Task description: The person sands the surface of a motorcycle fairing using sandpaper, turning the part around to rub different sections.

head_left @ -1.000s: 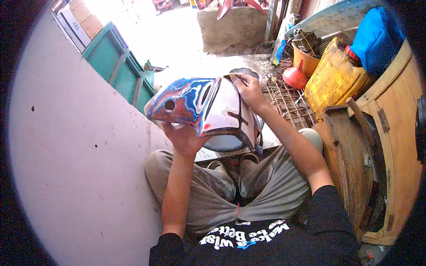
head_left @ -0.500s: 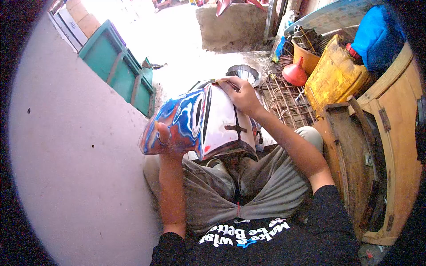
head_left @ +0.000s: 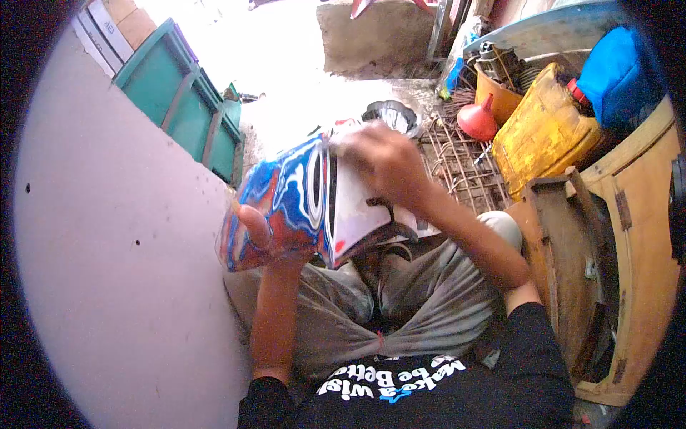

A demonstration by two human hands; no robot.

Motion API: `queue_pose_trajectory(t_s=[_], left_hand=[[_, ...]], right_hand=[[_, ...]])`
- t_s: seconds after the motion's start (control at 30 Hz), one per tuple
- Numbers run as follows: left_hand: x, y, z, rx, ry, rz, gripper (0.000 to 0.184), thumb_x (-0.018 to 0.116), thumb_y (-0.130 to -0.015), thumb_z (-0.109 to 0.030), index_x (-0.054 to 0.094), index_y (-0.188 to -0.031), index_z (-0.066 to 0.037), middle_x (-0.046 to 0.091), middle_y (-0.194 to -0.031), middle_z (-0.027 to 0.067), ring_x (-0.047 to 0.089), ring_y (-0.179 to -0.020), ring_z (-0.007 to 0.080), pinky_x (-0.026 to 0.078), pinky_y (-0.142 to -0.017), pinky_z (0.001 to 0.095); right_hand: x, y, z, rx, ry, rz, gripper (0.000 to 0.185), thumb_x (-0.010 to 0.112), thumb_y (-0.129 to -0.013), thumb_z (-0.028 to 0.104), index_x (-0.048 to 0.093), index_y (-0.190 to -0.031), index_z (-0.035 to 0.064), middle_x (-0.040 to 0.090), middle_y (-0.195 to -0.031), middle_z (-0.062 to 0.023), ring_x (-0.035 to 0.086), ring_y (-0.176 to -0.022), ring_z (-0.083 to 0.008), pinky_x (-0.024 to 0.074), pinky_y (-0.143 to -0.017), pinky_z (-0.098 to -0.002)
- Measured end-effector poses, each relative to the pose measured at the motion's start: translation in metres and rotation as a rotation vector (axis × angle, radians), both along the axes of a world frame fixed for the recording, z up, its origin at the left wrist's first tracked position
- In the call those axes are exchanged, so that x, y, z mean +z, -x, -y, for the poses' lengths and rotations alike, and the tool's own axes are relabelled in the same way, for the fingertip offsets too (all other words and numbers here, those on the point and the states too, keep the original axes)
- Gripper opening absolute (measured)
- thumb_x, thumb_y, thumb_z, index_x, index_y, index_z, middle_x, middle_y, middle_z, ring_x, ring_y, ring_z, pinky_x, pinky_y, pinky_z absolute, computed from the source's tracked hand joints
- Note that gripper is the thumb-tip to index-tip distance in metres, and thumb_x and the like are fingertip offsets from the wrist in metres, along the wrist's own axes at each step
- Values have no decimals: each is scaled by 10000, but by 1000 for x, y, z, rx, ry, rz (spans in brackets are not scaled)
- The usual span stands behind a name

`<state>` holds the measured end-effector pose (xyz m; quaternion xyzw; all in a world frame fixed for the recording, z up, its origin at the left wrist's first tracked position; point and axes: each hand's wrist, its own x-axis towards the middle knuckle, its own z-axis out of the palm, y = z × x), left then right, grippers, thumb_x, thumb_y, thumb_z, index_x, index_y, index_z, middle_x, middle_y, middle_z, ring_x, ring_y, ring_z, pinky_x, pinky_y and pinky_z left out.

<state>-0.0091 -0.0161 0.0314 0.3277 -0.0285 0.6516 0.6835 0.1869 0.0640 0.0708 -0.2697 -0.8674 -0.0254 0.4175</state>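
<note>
A curved, glossy painted shell point(head_left: 286, 193) is held above my lap. Its left part carries blue, red and white swirls with a black oval; the right part is white with black lines. I cannot make out its exact kind. My left hand point(head_left: 261, 232) grips the left end from below, thumb over the front and the other fingers hidden behind. Over the white part is my right hand point(head_left: 386, 161), knuckles up, its fingers smeared by motion. Whether those fingers hold or only touch the surface cannot be seen. Part of a black mark shows below that hand.
A pale wall point(head_left: 121, 250) rises close on the left, beside a green wooden frame point(head_left: 179, 100). To the right are a metal grid point(head_left: 464, 164), a red funnel point(head_left: 477, 120), a yellow jerrycan point(head_left: 547, 132), a blue container point(head_left: 614, 75) and wooden furniture point(head_left: 564, 250).
My right hand has moved slightly down and right from the shell's top edge, now covering part of the black cross. The shell's left end has dropped a little with my left hand.
</note>
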Motion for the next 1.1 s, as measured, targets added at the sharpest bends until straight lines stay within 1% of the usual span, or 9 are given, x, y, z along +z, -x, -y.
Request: queue_pose_trajectory(t_s=[0.1, 0.13, 0.2, 0.3, 0.43, 0.6, 0.77, 0.9, 1.1], left_hand=[[-3, -1, -5, 61, -24, -119, 1226, 400, -824, -938, 330, -1539, 56, 488, -1513, 230, 501, -1377, 357, 400, -1172, 486], [1, 1, 1, 204, 56, -341, 1240, 404, -816, -943, 316, -1545, 58, 482, -1519, 228, 501, -1377, 361, 401, -1170, 488], [15, -7, 11, 312, 157, -481, 1284, 415, -790, -957, 276, -1560, 61, 469, -1532, 220, 501, -1378, 358, 405, -1167, 496], [10, -9, 19, 307, 178, -493, 1290, 440, -778, -955, 281, -1560, 59, 474, -1531, 216, 499, -1385, 350, 402, -1172, 496], [29, -12, 28, 371, 217, -597, 1255, 540, -789, -914, 333, -1532, 76, 501, -1491, 188, 528, -1345, 291, 443, -1116, 406], [8, -9, 35, 323, 269, -488, 1243, 534, -791, -913, 303, -1549, 44, 501, -1475, 199, 542, -1320, 306, 456, -1104, 437], [13, -12, 44, 312, 293, -497, 1244, 519, -787, -921, 302, -1549, 38, 508, -1467, 201, 547, -1311, 307, 464, -1094, 443], [14, -15, 47, 302, 307, -504, 1245, 508, -785, -928, 301, -1550, 32, 514, -1460, 202, 551, -1305, 307, 470, -1086, 448], [11, -14, 47, 270, 305, -485, 1247, 491, -780, -938, 300, -1550, 24, 523, -1450, 204, 558, -1295, 308, 478, -1075, 455]], right_hand=[[2, 20, 56, 236, -43, -47, 298, 688, -860, 95, 731, -1155, 104, 744, -1052, -69, 707, -900, -226, 583, -790, -371], [3, 17, 52, 218, -26, -31, 282, 689, -864, 99, 735, -1142, 114, 743, -1046, -67, 707, -900, -226, 583, -797, -374], [6, 1, 27, 104, -15, 48, 243, 694, -875, 116, 740, -1113, 127, 731, -1025, -81, 705, -893, -263, 581, -806, -398], [2, -10, 1, -151, 223, 13, 247, 711, -859, 97, 734, -1104, 100, 711, -1017, -122, 681, -916, -329, 561, -842, -435], [17, 8, 66, 175, 78, 2, 277, 736, -802, 89, 743, -1075, 133, 721, -989, -52, 665, -855, -262, 534, -774, -410], [15, -15, 7, -219, 166, 43, 266, 742, -773, 102, 749, -1035, 148, 701, -920, -40, 663, -851, -259, 536, -757, -420], [28, 4, 75, 239, 18, -30, 198, 755, -788, 107, 757, -981, 146, 709, -907, -53, 668, -776, -240, 536, -682, -347], [27, -17, 15, -168, 71, -12, 199, 767, -806, 97, 738, -1002, 121, 647, -825, -84, 644, -763, -280, 515, -671, -429], [13, 0, 61, 190, -9, 27, 272, 769, -811, 128, 760, -1083, 138, 647, -819, -67, 655, -767, -277, 542, -676, -389]])
